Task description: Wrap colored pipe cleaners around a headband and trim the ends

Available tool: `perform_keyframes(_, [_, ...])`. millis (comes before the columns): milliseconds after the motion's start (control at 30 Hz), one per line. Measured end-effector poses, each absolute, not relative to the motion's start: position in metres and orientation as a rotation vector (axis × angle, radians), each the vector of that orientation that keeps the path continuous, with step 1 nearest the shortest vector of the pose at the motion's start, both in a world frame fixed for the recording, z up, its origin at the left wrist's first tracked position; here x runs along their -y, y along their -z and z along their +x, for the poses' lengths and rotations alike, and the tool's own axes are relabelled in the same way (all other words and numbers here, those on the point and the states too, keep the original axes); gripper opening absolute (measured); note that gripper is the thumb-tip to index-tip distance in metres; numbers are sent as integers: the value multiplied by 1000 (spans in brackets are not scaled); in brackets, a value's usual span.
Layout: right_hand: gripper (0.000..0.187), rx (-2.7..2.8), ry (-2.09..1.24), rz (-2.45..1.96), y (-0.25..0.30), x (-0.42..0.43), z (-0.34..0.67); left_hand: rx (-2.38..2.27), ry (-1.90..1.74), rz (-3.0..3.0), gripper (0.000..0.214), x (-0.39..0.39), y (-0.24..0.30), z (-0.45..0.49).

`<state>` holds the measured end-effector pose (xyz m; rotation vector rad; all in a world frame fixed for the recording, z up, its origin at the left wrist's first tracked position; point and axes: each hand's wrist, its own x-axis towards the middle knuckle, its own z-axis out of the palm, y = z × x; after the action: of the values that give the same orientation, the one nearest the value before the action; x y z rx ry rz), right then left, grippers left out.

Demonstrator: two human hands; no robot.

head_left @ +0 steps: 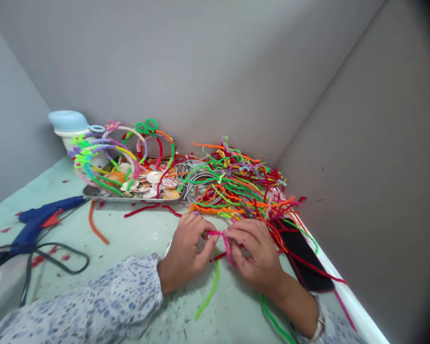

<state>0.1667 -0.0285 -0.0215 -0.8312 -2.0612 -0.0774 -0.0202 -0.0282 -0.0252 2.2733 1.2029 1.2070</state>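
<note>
Between my two hands a bent pink pipe cleaner [228, 250] is held just above the table. My left hand [191, 248] pinches its left part between thumb and index finger. The fingers of my right hand [256, 251] are closed on it at the bend, with one pink end hanging down beside them. Below lies a light green pipe cleaner [211, 294], and a short dark red piece [220, 256] shows behind the pink one. Part of what my left palm covers is hidden.
Behind my hands spreads a pile of coloured pipe cleaners [236, 181] beside wire loops [197, 177]. A metal tray [154, 199] holds shells and wrapped headbands [129, 157]. At left are a blue glue gun [39, 220], its cord, and a white bottle [69, 129]. A black phone [310, 263] lies right.
</note>
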Motion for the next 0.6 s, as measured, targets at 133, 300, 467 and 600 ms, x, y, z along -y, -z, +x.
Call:
perform_keyframes(133, [20,2077,45,-880,24,30,164,-1156,-1183,2298,8,30,25,-21])
perform_keyframes(300, [13,2043,-22,-936,27,30,164,-1139,-1171,2320,9,31,26,-20])
perform_keyframes(467, [9,2004,-197,-1031,29,31,162,-1109,-1158,2338,9,30,27,-20])
perform_keyframes(600, [9,1967,-325,-1090,27,33,160,-1086,-1143,2350,8,29,27,-21])
